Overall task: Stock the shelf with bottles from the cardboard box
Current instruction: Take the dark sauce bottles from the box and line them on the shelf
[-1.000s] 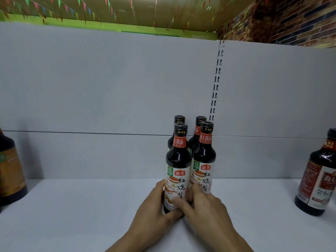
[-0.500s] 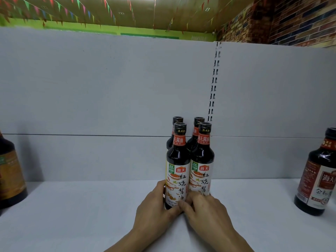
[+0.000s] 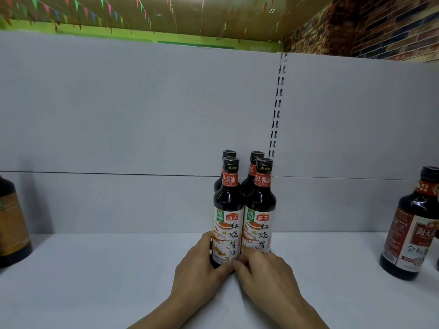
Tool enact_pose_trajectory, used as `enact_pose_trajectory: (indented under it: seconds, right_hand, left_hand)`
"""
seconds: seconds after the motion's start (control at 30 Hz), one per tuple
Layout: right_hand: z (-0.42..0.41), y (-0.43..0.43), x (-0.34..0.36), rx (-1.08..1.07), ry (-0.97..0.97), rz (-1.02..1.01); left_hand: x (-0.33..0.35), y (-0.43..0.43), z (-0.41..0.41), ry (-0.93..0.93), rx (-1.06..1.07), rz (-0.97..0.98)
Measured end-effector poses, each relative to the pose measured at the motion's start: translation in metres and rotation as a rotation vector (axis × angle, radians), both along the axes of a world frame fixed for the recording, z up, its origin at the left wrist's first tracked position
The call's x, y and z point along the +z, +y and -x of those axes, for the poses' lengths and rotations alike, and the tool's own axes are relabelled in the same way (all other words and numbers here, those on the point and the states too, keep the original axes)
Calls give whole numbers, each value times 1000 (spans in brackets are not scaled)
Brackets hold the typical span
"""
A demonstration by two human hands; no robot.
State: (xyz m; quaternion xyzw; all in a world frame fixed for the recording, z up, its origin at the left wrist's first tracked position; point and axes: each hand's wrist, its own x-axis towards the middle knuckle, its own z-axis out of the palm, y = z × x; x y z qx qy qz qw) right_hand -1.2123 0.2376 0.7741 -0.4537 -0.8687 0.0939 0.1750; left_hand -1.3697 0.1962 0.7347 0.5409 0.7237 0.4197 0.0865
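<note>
A grey back panel rises behind a pale, mostly bare shelf, with a slotted upright running down it right of middle, brick wall and bunting above. A big dark bottle stands by the shelf's right edge and another large bottle by its left edge, both well apart from the work. The cardboard box is nowhere in sight.

In the middle, back from the front edge, four soy sauce bottles stand upright in a tight square: the front left bottle and front right bottle touching side by side, two rear bottles close behind, only their caps and shoulders showing.

The left hand is half curled round the base of the front left bottle, thumb across its label foot. The right hand is loosely curled with fingertips pressed at the front right bottle's foot; how firmly it grips I can't tell.

The danger, as I see it, is in the low contact. These bottles are tall and narrow, so a shove at the base that snags could tip a front one into the rear pair and topple the lot, and they look like glass. An uneven push from one hand would skew the square
</note>
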Motion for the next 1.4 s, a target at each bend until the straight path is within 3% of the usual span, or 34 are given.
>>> enact_pose_trajectory:
  seconds: [0.3,0.53,0.8,1.03,1.4]
  right_hand:
    - [0,-2,0,21,-13,-11]
    - [2,-8,1,76,25,-48]
    - [-9,-15,7,87,-54,-126]
    - [-8,-13,3,133,-137,-72]
    - [-6,-12,-4,179,-121,-90]
  left_hand:
    - [-2,0,2,-11,-25,2]
    - [-4,-2,10,-202,-72,19]
    - [7,-1,-4,-197,0,27]
    - [10,-3,-11,-188,63,3]
    - [18,-13,-20,-192,36,61]
